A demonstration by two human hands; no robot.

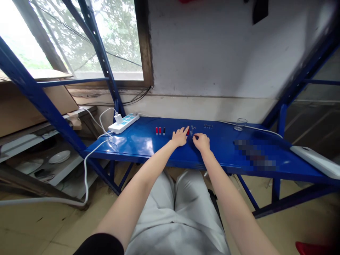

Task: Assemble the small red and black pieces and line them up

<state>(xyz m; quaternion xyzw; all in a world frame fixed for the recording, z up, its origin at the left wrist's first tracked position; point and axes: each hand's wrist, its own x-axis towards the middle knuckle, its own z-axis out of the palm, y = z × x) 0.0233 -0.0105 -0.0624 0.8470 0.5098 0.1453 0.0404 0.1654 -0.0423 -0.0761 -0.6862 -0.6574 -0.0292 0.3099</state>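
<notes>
My left hand (180, 137) lies low over the blue tabletop (138, 141), its fingers stretched and apart. Its fingertips reach a small red piece (188, 131), partly hidden by them. To the right, my right hand (202, 142) is closed, thumb and index finger pinched together; whatever is between them is too small to make out. Small clear pieces (192, 129) lie just beyond the two hands. Left of my hands stand a red tube (156, 130), a second red tube (160, 130) and a dark tube (164, 130), all with pale lower ends.
Several tiny pieces (208, 126) form rows behind my right hand. A clear glass (240, 124) stands at the back right. A white power strip (124, 123) with a plugged-in cable sits at the left end. Blue uprights frame both sides; a white object (316, 161) lies far right.
</notes>
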